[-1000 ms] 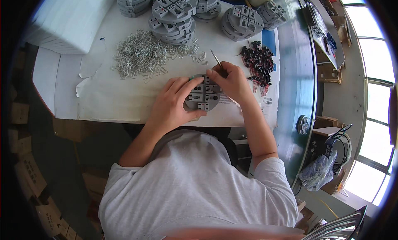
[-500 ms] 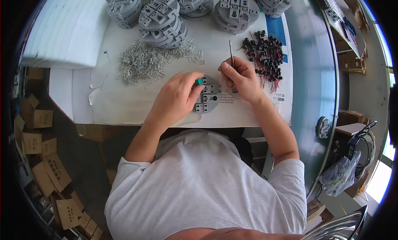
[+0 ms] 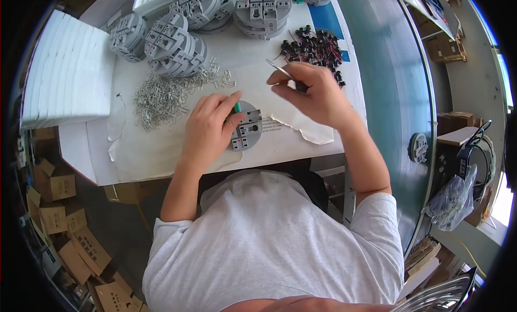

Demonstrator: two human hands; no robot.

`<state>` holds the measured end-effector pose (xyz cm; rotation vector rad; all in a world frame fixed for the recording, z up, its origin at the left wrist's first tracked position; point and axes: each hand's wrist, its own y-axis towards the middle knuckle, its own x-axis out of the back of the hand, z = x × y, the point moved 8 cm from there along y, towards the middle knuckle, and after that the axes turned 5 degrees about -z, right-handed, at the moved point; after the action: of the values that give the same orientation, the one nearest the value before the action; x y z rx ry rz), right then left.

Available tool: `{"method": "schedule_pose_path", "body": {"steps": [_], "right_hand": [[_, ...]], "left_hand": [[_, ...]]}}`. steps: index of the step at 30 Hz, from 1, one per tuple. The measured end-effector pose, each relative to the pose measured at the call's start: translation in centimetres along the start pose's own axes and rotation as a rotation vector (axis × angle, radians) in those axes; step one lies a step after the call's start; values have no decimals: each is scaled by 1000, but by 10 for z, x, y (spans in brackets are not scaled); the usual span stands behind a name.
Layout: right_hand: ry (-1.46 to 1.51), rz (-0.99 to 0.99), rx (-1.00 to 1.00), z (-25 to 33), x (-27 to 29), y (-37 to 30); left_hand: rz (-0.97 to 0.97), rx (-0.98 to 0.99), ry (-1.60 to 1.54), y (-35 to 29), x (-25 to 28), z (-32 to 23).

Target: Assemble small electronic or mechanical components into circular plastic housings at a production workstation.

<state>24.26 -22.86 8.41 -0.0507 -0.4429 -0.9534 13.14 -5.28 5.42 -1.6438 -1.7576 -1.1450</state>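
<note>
A grey round plastic disc with slotted blocks [image 3: 251,130] lies on the table near its front edge. My left hand [image 3: 209,126] rests over the disc's left side, with a small green piece [image 3: 237,106] pinched between thumb and forefinger. Off to the right and above the table, my right hand [image 3: 318,94] is closed round a slim silver metal tool [image 3: 278,69], which looks like tweezers. Its thin end points up and to the left; part of it is hidden by the fingers.
Behind the left hand lies a heap of small metal clips [image 3: 159,99]. Stacks of similar grey discs [image 3: 175,48] line the back. Black parts with red wires [image 3: 315,45] are piled at the back right. White foam sheets [image 3: 64,69] stand at left; torn paper [image 3: 315,131] lies at right.
The view has shifted, so the table sits further left. My right hand has tipped the metal tool from upright to slanting left. The left hand still pinches the green piece at the disc.
</note>
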Motion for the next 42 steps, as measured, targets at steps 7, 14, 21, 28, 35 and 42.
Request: {"method": "schedule_pose_path", "body": {"steps": [7,14,21,28,35,42], "right_hand": [[-668,42,10,-44,49,-12],[-681,121,-33,-51,36,-12],[-348,12,-139,-9,10,-21],[150,43,-273,7,-37,-37],[355,-29,-226,-4,-57,-53],[92,-33,-40,12,-60,-56]], "left_hand": [[-99,-32,-66,-23,-9,-10],[-161,-20,-115,-29,-13,-5],[-311,-127,-92,-20,16,-30],[-445,-275,-92,-17,32,-44],[-429,-23,-438,-27,22,-14],[-424,28,-638,-30,24,-11]]}}
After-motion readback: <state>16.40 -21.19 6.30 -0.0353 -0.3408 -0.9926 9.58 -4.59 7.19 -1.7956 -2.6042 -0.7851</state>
